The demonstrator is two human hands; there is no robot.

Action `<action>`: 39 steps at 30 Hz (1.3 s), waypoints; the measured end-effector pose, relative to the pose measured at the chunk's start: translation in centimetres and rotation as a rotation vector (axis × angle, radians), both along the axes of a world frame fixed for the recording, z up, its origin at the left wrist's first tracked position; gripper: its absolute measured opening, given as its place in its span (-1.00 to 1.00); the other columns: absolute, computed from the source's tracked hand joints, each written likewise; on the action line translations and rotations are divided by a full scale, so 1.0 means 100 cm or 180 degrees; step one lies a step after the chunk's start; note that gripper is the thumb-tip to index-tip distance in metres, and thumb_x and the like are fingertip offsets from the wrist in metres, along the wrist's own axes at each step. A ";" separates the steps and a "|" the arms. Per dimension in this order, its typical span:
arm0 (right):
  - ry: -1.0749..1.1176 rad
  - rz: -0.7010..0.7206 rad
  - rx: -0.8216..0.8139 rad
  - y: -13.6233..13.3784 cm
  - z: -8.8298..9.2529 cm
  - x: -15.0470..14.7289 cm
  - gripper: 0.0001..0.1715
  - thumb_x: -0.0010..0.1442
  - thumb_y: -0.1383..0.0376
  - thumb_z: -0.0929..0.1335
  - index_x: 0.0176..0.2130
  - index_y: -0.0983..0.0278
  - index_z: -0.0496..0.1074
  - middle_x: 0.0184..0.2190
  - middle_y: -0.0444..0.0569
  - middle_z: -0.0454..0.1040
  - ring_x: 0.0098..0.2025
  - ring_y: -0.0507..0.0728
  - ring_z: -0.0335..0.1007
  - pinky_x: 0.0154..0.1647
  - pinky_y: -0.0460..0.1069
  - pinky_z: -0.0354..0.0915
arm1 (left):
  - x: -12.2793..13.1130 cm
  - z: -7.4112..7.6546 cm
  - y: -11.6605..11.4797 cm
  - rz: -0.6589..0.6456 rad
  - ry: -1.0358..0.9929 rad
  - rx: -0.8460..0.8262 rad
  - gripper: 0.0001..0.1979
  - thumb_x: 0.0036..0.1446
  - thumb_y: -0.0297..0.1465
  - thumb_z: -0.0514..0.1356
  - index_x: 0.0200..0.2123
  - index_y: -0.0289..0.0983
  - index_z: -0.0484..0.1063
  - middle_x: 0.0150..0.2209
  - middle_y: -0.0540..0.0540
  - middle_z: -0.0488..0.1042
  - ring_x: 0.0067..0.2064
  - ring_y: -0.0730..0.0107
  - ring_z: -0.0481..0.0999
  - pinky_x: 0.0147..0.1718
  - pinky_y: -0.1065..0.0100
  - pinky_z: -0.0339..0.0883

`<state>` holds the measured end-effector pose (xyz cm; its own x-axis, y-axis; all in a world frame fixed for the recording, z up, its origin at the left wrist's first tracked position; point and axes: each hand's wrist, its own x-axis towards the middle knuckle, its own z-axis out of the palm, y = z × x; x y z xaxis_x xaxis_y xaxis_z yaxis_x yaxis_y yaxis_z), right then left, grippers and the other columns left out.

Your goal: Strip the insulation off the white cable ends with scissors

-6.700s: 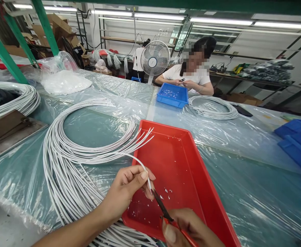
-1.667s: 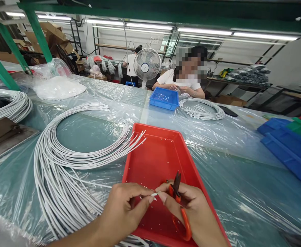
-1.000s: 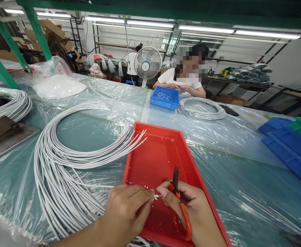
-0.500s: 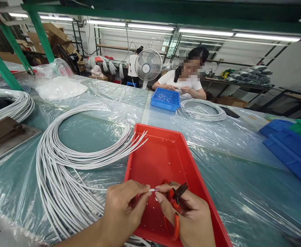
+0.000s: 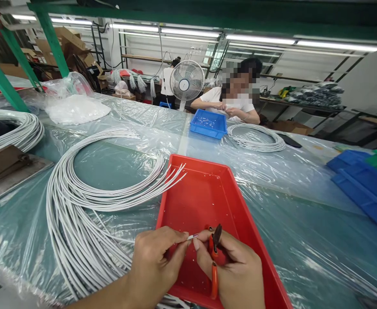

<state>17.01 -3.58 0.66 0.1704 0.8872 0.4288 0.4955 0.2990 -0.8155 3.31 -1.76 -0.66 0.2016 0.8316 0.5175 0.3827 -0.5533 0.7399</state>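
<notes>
Over the red tray (image 5: 204, 201), my left hand (image 5: 158, 255) pinches a white cable near its end (image 5: 191, 237) between thumb and forefinger. A small purplish inner wire shows at the tip. Thumb and forefinger of my right hand (image 5: 240, 268) close on that tip from the other side. Tucked in the same hand are cutting pliers (image 5: 214, 277) with orange handles, their dark jaws pointing up above the fingers. To the left lies a large looped bundle of white cables (image 5: 59, 189), several of its ends resting over the tray's left rim.
Across the plastic-covered table (image 5: 291, 223), a person (image 5: 244, 103) works behind a blue tray (image 5: 208, 124) and a coil of cable (image 5: 256, 138). Blue bins (image 5: 365, 180) stand at the right. Another cable coil (image 5: 24, 133) and a metal plate (image 5: 11, 171) lie at the left.
My right hand has turned slightly, so the pliers' jaws now point more upright and sit further left. The cable tip tilts up a little more. My left hand keeps its pinch.
</notes>
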 end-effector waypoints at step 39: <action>0.0368 0.0419 -0.0464 0.003 0.003 0.009 -0.97 0.00 0.35 0.39 -0.43 0.24 0.47 -0.54 -0.15 0.47 -0.49 0.02 0.40 -0.43 -0.17 0.32 | -0.002 0.004 0.001 0.0015 0.0174 -0.0289 -0.93 0.05 -0.49 0.19 -0.42 -0.33 0.49 -0.51 -0.07 0.55 -0.51 0.45 0.50 -0.51 0.50 0.29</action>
